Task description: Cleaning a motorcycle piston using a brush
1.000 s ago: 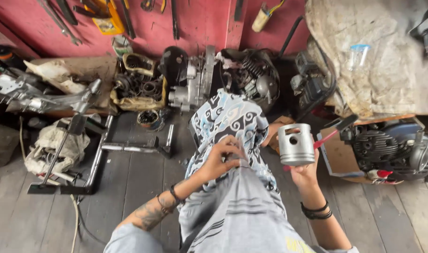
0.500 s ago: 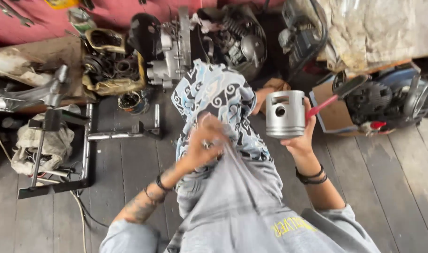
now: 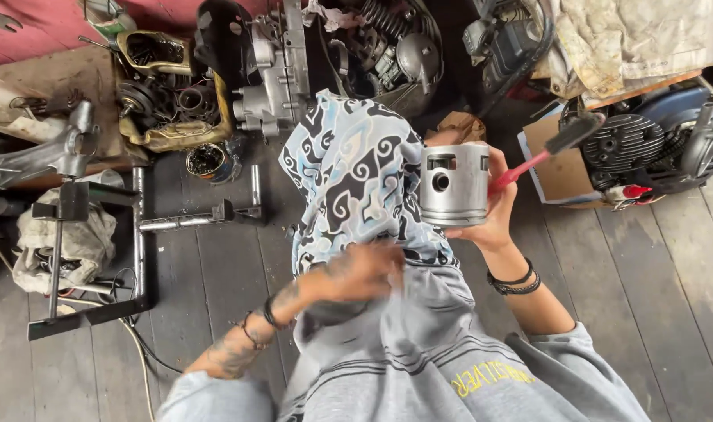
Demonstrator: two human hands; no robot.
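Observation:
My right hand [image 3: 493, 211] holds up a shiny metal piston [image 3: 453, 184], together with a brush that has a red handle [image 3: 528, 162] and a dark head [image 3: 575, 131]. My left hand [image 3: 363, 272] is blurred and grips the grey fabric of my shirt [image 3: 419, 344] just below the blue patterned cloth [image 3: 349, 172] that lies over my lap. The piston is upright, with its pin hole facing me.
An engine case [image 3: 274, 74] and oily parts on a brown tray [image 3: 165, 94] lie ahead on the dark wooden floor [image 3: 216, 266]. A metal stand [image 3: 138, 234] is at left. At right, a finned engine [image 3: 645, 144] sits by a cardboard box [image 3: 556, 168].
The view has drawn closer and shifted. My right hand has kept the piston raised. My left hand has moved down from the patterned cloth onto the grey shirt.

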